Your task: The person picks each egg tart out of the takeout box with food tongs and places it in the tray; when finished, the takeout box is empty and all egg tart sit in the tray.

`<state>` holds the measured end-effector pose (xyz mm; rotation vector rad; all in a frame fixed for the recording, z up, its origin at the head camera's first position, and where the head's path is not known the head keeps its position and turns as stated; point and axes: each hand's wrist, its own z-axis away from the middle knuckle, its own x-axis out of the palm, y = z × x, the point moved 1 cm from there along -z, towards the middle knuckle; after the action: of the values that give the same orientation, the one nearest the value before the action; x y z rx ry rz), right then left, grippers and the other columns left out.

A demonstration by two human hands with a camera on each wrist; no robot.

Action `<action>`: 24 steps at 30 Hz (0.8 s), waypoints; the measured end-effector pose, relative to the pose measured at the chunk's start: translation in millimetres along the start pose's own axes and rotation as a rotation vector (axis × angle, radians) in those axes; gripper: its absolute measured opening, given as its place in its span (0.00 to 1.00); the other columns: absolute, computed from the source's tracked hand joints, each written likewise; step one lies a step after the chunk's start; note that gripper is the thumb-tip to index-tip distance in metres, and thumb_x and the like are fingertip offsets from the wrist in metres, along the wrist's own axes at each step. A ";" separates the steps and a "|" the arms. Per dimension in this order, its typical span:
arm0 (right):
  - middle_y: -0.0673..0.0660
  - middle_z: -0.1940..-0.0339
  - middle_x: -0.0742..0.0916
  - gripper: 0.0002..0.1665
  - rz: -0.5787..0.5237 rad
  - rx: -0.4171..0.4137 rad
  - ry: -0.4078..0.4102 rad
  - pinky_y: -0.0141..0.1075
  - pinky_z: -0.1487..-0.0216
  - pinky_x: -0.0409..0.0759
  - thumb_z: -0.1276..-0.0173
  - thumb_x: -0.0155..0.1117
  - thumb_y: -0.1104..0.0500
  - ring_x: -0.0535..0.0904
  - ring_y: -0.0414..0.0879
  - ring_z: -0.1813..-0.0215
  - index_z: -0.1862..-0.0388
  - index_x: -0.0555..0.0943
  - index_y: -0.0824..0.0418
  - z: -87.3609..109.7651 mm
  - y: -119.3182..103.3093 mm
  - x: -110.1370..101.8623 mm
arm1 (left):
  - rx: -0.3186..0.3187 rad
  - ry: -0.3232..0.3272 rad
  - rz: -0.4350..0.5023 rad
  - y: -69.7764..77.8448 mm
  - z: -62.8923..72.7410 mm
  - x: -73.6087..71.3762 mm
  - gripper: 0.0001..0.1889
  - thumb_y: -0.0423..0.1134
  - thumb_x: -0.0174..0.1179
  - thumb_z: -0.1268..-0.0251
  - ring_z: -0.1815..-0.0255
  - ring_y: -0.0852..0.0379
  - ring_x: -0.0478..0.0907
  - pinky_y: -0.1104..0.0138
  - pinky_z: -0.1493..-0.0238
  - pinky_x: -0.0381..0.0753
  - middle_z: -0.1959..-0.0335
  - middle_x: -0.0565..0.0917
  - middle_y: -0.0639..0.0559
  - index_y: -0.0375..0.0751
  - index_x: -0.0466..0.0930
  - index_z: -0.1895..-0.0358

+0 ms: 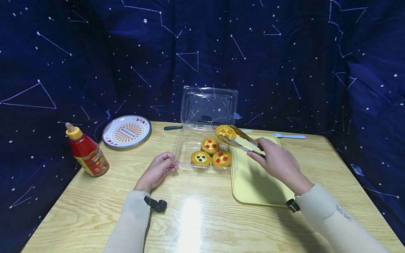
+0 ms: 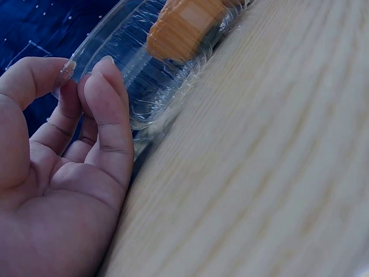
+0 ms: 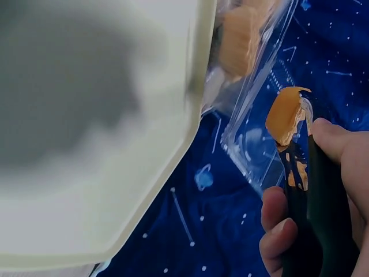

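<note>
My left hand (image 1: 159, 170) pinches the left rim of a clear plastic clamshell box (image 1: 186, 144), thumb and fingertips meeting at its edge in the left wrist view. My right hand (image 1: 281, 162) grips a pair of metal tongs (image 3: 327, 213) with dark handles. Between the tong tips is a yellow-topped tart (image 1: 224, 131), raised over the box's back right corner. Inside the box sit a blue-dotted tart (image 1: 200, 158) and two red-dotted tarts, one at the back (image 1: 210, 145) and one at front right (image 1: 222, 159). The box's lid (image 1: 207, 105) stands up behind.
A yellow tray (image 1: 253, 191) lies right of the box, under my right hand. Behind it is a pale blue fork (image 1: 289, 136). At the left stand a white patterned plate (image 1: 110, 135) and a red sauce bottle (image 1: 88, 151). A dark-handled utensil (image 1: 173, 128) lies near the lid.
</note>
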<state>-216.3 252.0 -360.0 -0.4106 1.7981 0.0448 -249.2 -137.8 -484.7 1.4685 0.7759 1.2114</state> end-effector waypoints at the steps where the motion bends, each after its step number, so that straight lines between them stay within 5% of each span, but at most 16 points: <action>1: 0.52 0.65 0.83 0.26 0.003 0.007 0.003 0.46 0.78 0.71 0.31 0.58 0.33 0.75 0.50 0.71 0.48 0.76 0.50 1.4 2.7 -1.3 | 0.000 0.000 0.000 0.1 0.2 -0.3 0.02 0.30 0.52 0.28 0.64 0.56 0.79 0.71 0.61 0.81 0.62 0.75 0.42 0.36 0.71 0.62; 12: 0.60 0.55 0.86 0.32 0.001 0.064 0.011 0.53 0.76 0.75 0.31 0.57 0.33 0.81 0.56 0.65 0.41 0.75 0.53 13.5 30.4 -9.1 | 0.000 -0.001 -0.004 0.1 1.6 0.5 0.02 0.31 0.51 0.28 0.64 0.56 0.79 0.71 0.60 0.81 0.63 0.76 0.43 0.36 0.72 0.61; 19: 0.57 0.66 0.83 0.29 -0.001 0.108 -0.020 0.46 0.81 0.69 0.31 0.58 0.32 0.76 0.53 0.73 0.49 0.74 0.54 13.7 48.8 -4.6 | 0.003 0.001 -0.001 0.3 1.5 1.2 0.02 0.30 0.52 0.28 0.65 0.57 0.79 0.71 0.61 0.82 0.64 0.76 0.43 0.36 0.72 0.61; 24: 0.61 0.62 0.84 0.31 -0.005 0.121 -0.072 0.50 0.80 0.72 0.32 0.56 0.31 0.79 0.56 0.69 0.49 0.73 0.55 10.6 62.1 6.9 | 0.004 -0.004 0.002 -0.3 0.9 0.4 0.02 0.30 0.51 0.28 0.65 0.57 0.79 0.72 0.61 0.81 0.63 0.76 0.43 0.37 0.72 0.61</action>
<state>-226.4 311.0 -380.8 -0.3235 1.7184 -0.0518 -248.2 -137.6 -484.8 1.4751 0.7752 1.2089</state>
